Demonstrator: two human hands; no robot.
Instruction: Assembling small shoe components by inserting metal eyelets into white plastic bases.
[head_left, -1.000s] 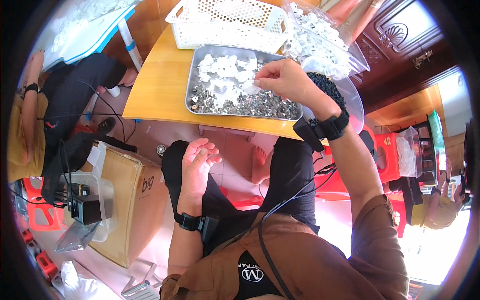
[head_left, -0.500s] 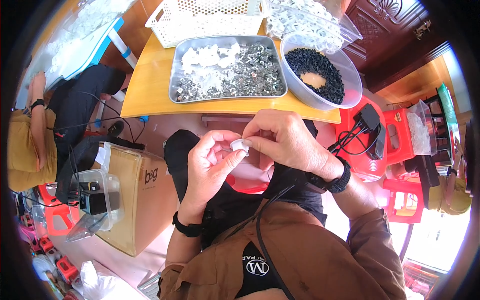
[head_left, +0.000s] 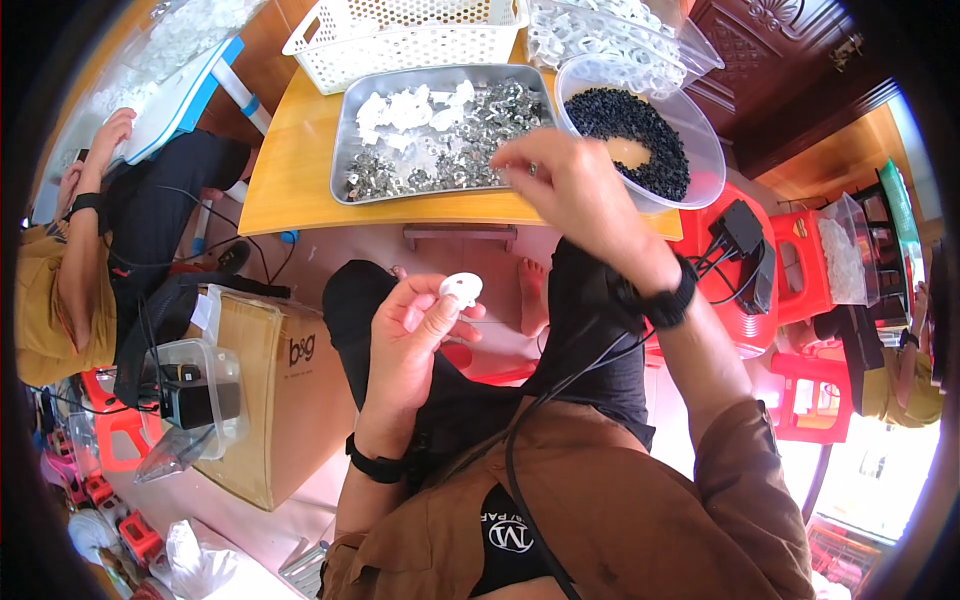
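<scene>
My left hand (head_left: 412, 325) is closed in a pinch on a small round white plastic part (head_left: 462, 288), held above my lap. The part has a flat disc face with a small hole and a shorter piece below it. My right hand (head_left: 575, 185) reaches over the front right corner of a metal tray (head_left: 345, 140), thumb and forefinger apart, with no part visible between them. In the tray lie a heap of white plastic parts (head_left: 415, 112) and many small shiny metal pieces (head_left: 410, 172). My right hand hides the tray's near right corner.
Right of the tray stands a clear bowl (head_left: 710, 165) of small black pieces. Behind are a white basket (head_left: 400, 45) and a clear container of white rings (head_left: 600, 45). A red stool (head_left: 705, 315) holds black cabled devices. A cardboard box (head_left: 290, 400) and another person (head_left: 75, 280) are at left.
My right hand has left the white part and moved up and forward to the tray. The left hand keeps the part, now turned with its disc face up.
</scene>
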